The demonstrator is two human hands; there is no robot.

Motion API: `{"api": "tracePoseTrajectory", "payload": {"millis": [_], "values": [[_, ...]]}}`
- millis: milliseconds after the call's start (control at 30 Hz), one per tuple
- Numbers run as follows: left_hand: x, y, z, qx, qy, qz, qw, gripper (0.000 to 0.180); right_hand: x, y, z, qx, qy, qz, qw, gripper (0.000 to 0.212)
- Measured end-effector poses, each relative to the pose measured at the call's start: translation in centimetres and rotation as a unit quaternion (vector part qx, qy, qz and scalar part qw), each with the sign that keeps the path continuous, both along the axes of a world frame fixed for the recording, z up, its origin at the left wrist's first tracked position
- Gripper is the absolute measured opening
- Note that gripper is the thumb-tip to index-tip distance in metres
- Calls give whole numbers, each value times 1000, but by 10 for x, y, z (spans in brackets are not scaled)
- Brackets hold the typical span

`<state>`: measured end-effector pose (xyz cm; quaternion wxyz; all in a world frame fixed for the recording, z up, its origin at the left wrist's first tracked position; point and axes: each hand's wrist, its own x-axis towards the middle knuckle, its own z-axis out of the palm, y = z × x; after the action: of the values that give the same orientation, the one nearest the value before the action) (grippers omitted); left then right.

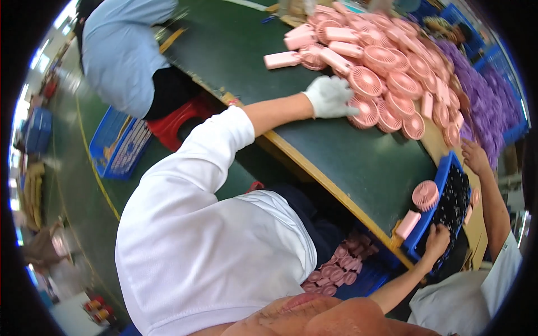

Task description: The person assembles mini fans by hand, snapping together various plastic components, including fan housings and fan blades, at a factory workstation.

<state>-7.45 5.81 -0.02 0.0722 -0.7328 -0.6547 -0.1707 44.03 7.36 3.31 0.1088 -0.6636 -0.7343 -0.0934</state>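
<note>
Head view. The left hand (330,96), in a white knitted glove, is stretched out from a white short sleeve and lies on the near edge of a heap of pink plastic handheld fans with round grilles (392,61). Its fingers rest on one round pink fan head (365,112). The grip looks loosely curled, but whether it has closed on that fan cannot be told. The right hand is not seen.

The heap lies on the dark green bench (347,151), towards its far end, with a mass of purple fans (487,95) just beyond it.

At the near right a blue plastic tray (443,179) sits at the bench edge, with a single pink fan (426,195) lying against its rim. A co-worker's two bare hands (437,239) are at this tray.

Below the bench edge a blue crate of pink round parts (342,271) stands on the floor.

A person in a light blue shirt (123,50) sits at the upper left on a red stool (179,120)
</note>
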Motion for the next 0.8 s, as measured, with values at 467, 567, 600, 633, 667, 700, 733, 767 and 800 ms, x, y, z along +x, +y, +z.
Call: {"api": "tracePoseTrajectory", "payload": {"millis": [467,567,600,633,667,700,733,767,800], "values": [[75,-59,2,14,-31,-237,971,47,-19,28,1,-140,123,109,976,26],[81,-65,6,-26,-60,-229,971,48,-6,34,-15,-71,90,129,985,26],[81,-67,7,-58,-73,-218,972,48,-8,37,-15,-53,42,123,990,27],[79,-68,6,-59,-73,-215,972,48,-9,37,-16,-43,57,116,991,26],[78,-68,4,-57,-67,-223,971,49,-9,37,-16,-23,75,99,992,27],[77,-69,2,-54,-61,-231,969,49,-10,37,-16,-4,92,82,992,27],[76,-70,2,-55,-61,-231,969,49,-1,38,-22,25,152,64,986,30],[76,-70,2,-50,-49,-240,968,49,10,40,-25,49,187,59,979,32],[76,-70,1,-46,-39,-246,967,49,14,39,-26,72,222,55,971,34]]}}
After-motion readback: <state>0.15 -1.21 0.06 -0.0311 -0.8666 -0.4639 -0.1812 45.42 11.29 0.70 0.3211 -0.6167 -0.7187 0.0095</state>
